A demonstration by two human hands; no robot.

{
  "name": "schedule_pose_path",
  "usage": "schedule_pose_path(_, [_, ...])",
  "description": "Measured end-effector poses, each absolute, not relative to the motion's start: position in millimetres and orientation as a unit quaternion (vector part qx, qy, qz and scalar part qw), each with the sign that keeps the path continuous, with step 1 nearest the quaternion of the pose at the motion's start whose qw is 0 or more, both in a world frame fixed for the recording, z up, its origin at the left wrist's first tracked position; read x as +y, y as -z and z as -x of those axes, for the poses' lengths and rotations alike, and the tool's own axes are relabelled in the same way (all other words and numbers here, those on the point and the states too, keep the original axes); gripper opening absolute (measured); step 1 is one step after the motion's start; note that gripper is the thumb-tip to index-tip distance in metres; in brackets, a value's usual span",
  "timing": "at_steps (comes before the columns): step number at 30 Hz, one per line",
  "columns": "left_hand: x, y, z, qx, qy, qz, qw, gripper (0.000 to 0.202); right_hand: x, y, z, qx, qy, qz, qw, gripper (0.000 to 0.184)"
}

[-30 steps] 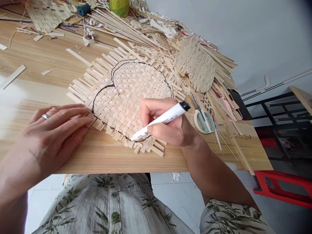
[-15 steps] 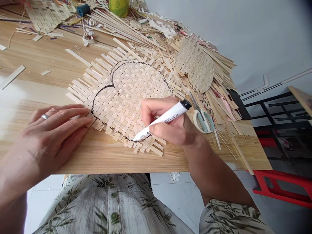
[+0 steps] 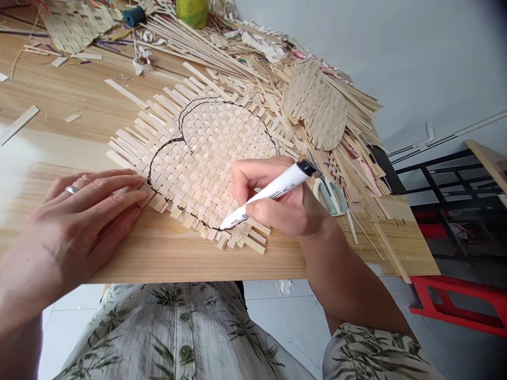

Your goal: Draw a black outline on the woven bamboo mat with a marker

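Observation:
A woven mat of pale flat strips [image 3: 206, 153] lies on the wooden table, its strip ends sticking out all round. A black heart-shaped outline is drawn on it, doubled along the upper lobe. My right hand [image 3: 277, 195] grips a white marker [image 3: 269, 192] with a black end, tilted, its tip on the black line at the heart's lower point. That hand hides part of the mat's right side. My left hand [image 3: 95, 211], with a ring on one finger, rests flat with fingers stretched out, fingertips on the mat's left edge.
Scissors [image 3: 330, 192] with pale handles lie right of my right hand. Beyond them is a cut woven piece [image 3: 317, 105] on heaped loose strips. A thread spool [image 3: 134, 17], a yellow-green container [image 3: 193, 11] and another woven piece [image 3: 77, 24] stand or lie at the back. A red stool [image 3: 459, 301] is at right.
The marker's tip has moved slightly to the right along the lower line, my right hand going with it. My left hand stays in place on the mat's edge.

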State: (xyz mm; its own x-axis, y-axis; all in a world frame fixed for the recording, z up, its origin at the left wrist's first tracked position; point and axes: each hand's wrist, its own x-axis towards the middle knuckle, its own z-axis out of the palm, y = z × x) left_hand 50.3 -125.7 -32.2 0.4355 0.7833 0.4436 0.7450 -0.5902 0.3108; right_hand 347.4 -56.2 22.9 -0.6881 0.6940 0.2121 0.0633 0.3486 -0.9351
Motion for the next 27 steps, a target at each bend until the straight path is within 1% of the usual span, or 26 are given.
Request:
schedule_pose_path(4, [-125.6, 33.1, -50.0, 0.447, -0.279, -0.849, 0.028, 0.030, -54.9, -23.5, -347.9, -0.766, -0.518, 0.244, 0.292, 0.015])
schedule_pose_path(6, [-124.9, 33.6, -49.2, 0.441, -0.278, -0.853, 0.020, 0.030, -51.3, -24.9, -351.1, -0.763, -0.514, 0.249, 0.302, 0.014])
schedule_pose_path(8, [-123.4, 33.9, -48.2, 0.433, -0.277, -0.858, 0.010, 0.031, -43.9, -26.0, -357.3, -0.747, -0.499, 0.260, 0.356, 0.013])
schedule_pose_path(10, [-122.3, 32.9, -47.4, 0.427, -0.279, -0.860, 0.002, 0.031, -33.0, -26.5, -366.0, -0.719, -0.465, 0.279, 0.434, 0.011])
schedule_pose_path(12, [-123.2, 30.1, -47.3, 0.416, -0.289, -0.862, -0.001, 0.030, -21.2, -26.0, -375.5, -0.689, -0.420, 0.325, 0.493, 0.005])
schedule_pose_path(13, [-124.6, 28.1, -47.4, 0.408, -0.296, -0.864, -0.002, 0.030, -15.8, -25.2, -379.8, -0.681, -0.394, 0.347, 0.511, 0.004])
schedule_pose_path(15, [-129.0, 23.8, -47.7, 0.399, -0.317, -0.860, -0.003, 0.029, -6.9, -22.6, -387.0, -0.676, -0.342, 0.392, 0.521, 0.012])
schedule_pose_path(16, [-131.4, 22.0, -47.6, 0.402, -0.334, -0.852, -0.005, 0.029, -3.5, -20.8, -389.6, -0.680, -0.324, 0.415, 0.510, 0.015])
schedule_pose_path(18, [-135.2, 19.8, -46.9, 0.433, -0.373, -0.820, -0.012, 0.028, 1.4, -17.0, -392.9, -0.696, -0.292, 0.462, 0.466, 0.016])
schedule_pose_path(20, [-135.7, 19.6, -45.3, 0.500, -0.396, -0.770, -0.014, 0.025, 4.2, -14.1, -394.4, -0.713, -0.253, 0.517, 0.400, 0.015])
schedule_pose_path(21, [-134.6, 20.1, -44.2, 0.536, -0.398, -0.745, -0.013, 0.027, 5.0, -13.3, -394.9, -0.722, -0.227, 0.543, 0.364, 0.016])
schedule_pose_path(24, [-128.9, 23.2, -40.7, 0.605, -0.371, -0.704, -0.016, 0.043, 5.7, -12.7, -396.2, -0.736, -0.138, 0.600, 0.281, 0.019])
schedule_pose_path(27, [-126.6, 27.0, -37.5, 0.630, -0.345, -0.696, -0.001, 0.050, 4.8, -12.9, -398.1, -0.733, -0.105, 0.618, 0.264, 0.021])
